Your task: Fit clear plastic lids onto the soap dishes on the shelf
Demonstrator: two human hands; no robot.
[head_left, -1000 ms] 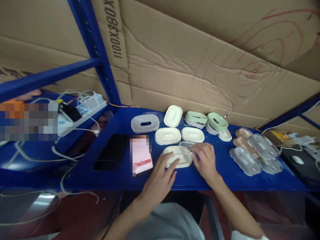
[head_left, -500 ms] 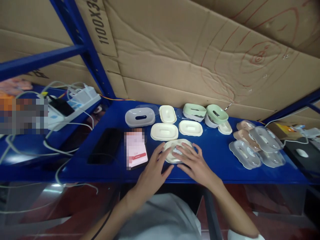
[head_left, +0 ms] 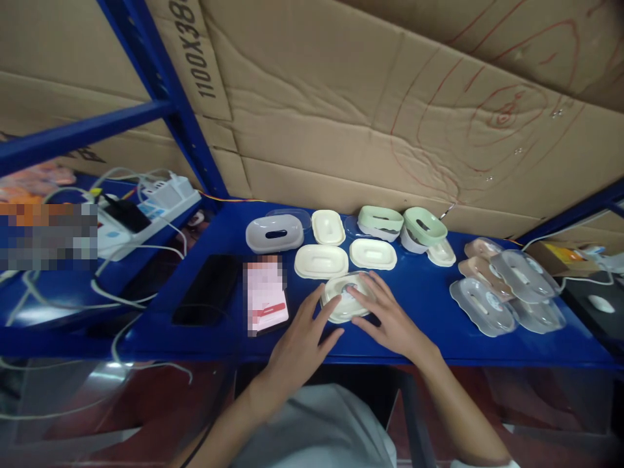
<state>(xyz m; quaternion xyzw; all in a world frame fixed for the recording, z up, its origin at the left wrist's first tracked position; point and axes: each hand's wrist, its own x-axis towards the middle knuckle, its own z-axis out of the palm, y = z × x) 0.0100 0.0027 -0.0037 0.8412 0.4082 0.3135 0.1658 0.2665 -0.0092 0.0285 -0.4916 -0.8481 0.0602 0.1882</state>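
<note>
Blue tabletop [head_left: 429,312], cream dish [head_left: 344,311], long axis sideways; left hand [head_left: 303,338], right hand [head_left: 394,325], each grip wide

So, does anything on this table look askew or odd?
One mild oddity: the rearmost cream tray is turned end-on, while the two cream trays just in front of it lie sideways. No spill or damage shows.

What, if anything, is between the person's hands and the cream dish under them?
A clear cover seems to lie over the cream dish, beneath the fingers of the left hand and right hand. Nothing else visible stands between.
</note>
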